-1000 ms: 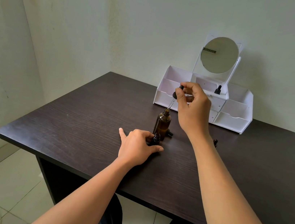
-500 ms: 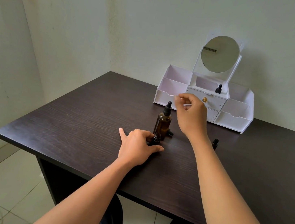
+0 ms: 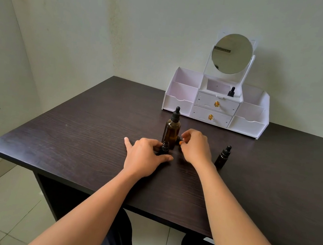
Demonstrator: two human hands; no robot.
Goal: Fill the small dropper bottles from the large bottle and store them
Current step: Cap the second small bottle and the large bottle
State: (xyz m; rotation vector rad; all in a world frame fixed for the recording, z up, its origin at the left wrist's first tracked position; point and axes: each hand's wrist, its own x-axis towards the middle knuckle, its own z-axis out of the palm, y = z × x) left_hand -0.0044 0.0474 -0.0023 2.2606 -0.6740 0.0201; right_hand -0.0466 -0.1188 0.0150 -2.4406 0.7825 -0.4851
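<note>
Fingers of the left hand (image 3: 143, 157) curl in a grip round the uncapped small dropper bottle (image 3: 165, 146) standing on the table (image 3: 71, 140). The right hand (image 3: 196, 148) closes its grip, thumb to forefinger, on a small black cap (image 3: 179, 139) lying just beside the large amber bottle (image 3: 171, 132), which stands capped right behind the small one. A second small bottle (image 3: 223, 156) stands capped to the right; a third small bottle (image 3: 231, 91) sits in the white organizer's (image 3: 179, 104) upper middle compartment.
</note>
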